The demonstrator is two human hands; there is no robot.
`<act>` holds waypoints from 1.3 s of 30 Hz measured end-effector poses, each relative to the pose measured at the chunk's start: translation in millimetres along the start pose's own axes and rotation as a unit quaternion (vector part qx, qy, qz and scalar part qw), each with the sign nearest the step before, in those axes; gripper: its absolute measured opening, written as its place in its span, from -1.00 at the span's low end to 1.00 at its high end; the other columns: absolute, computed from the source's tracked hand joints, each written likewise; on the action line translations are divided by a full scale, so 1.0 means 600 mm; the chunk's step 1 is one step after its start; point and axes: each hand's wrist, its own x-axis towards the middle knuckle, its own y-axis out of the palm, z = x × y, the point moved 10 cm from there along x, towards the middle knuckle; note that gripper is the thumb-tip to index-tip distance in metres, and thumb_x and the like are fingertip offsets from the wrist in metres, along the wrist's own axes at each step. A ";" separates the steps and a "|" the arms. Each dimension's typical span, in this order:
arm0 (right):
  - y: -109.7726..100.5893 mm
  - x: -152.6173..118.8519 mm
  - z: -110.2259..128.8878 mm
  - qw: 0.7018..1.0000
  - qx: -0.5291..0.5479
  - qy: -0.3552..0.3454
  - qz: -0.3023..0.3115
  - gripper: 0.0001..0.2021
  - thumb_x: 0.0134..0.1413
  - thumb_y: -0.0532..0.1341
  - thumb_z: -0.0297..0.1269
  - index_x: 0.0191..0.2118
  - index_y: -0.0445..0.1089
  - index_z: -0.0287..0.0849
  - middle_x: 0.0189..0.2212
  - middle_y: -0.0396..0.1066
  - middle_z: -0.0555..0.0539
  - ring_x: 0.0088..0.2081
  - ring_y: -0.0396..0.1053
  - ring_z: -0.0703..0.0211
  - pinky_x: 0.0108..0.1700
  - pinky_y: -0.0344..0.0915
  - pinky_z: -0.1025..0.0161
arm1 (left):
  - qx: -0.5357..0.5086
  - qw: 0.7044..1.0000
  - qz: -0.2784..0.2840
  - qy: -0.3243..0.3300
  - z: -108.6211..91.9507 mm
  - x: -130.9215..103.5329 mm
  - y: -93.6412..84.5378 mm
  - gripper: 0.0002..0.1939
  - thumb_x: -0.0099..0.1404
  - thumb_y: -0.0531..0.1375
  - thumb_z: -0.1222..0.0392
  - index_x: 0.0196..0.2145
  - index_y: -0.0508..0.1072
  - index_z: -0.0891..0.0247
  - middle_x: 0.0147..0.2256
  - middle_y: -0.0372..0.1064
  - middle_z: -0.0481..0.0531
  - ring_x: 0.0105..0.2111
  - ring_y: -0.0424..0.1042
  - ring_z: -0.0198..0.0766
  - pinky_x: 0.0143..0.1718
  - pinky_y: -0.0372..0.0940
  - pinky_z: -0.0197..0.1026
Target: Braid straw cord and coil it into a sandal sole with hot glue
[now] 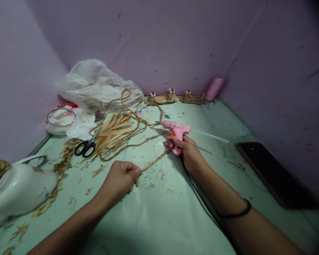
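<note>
Between the thumb and fingers of my left hand (124,174) is the end of a braided straw rope (155,160). The rope runs right toward my other hand, then loops back over the table to the upper left. My right hand (188,150) is wrapped around the handle of a pink hot glue gun (177,129) with an orange trigger. Its nozzle points left and a small light glows on its side. A clear glue stick (210,135) sticks out of its back, and a black cord hangs from the handle.
Black-handled scissors (87,147) lie on loose straw strips (114,132). A plastic bag (98,83) and small woven slippers (162,99) stand at the back wall. A white pitcher-like vessel (21,187) lies at left. A dark phone (273,173) rests at right.
</note>
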 end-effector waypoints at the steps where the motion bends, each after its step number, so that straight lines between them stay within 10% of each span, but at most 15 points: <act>1: 0.001 -0.003 0.002 1.000 0.001 -0.006 0.000 -0.78 -0.21 0.31 -0.27 -0.37 0.32 -0.19 -0.52 0.38 0.05 -0.52 0.34 0.32 -0.34 0.30 0.28 | -0.001 1.000 -0.002 0.000 -0.001 0.000 0.000 -0.75 0.09 0.11 0.19 -0.68 0.32 0.30 -0.87 0.04 -0.19 -0.82 -0.06 -0.48 -0.72 -0.11 -0.36; 11: 0.018 -0.128 0.026 0.988 -0.132 -0.009 0.076 -0.73 -0.04 0.26 -0.09 -0.30 0.31 -0.18 -0.67 0.25 0.10 -0.62 0.15 0.33 -0.59 0.11 0.39 | -0.034 0.999 -0.020 -0.031 0.002 -0.011 -0.002 -0.92 0.03 0.18 0.29 -0.56 0.44 0.34 -0.83 0.13 -0.20 -0.83 0.02 -0.49 -0.75 -0.05 -0.39; 18: -0.038 -0.217 -0.017 0.966 -0.248 0.063 0.044 -0.63 0.07 0.16 0.03 -0.17 0.39 -0.16 -0.65 0.18 0.09 -0.62 0.10 0.32 -0.60 0.12 0.39 | -0.046 0.997 -0.025 -0.053 0.009 -0.012 0.001 -0.92 0.02 0.23 0.26 -0.55 0.45 0.34 -0.81 0.15 -0.18 -0.82 0.07 -0.47 -0.77 0.01 -0.39; 28: -0.029 -0.219 -0.005 0.897 -0.432 -0.031 0.094 -0.59 0.12 0.11 -0.04 0.05 0.35 -0.05 -0.13 0.47 -0.13 -0.15 0.43 0.03 -0.12 0.39 0.19 | -0.051 0.997 0.014 -0.060 0.014 -0.003 0.009 -0.95 0.06 0.18 0.29 -0.52 0.40 0.33 -0.79 0.14 -0.21 -0.83 0.05 -0.49 -0.83 -0.01 -0.41; 39: -0.019 -0.218 0.001 0.879 -0.465 -0.058 0.094 -0.59 0.13 0.11 -0.05 0.05 0.35 -0.07 -0.06 0.45 -0.12 -0.11 0.43 0.02 -0.10 0.39 0.24 | -0.048 0.996 0.038 -0.062 0.012 -0.005 0.015 -0.93 0.09 0.17 0.28 -0.50 0.39 0.34 -0.80 0.15 -0.20 -0.83 0.06 -0.48 -0.82 0.00 -0.41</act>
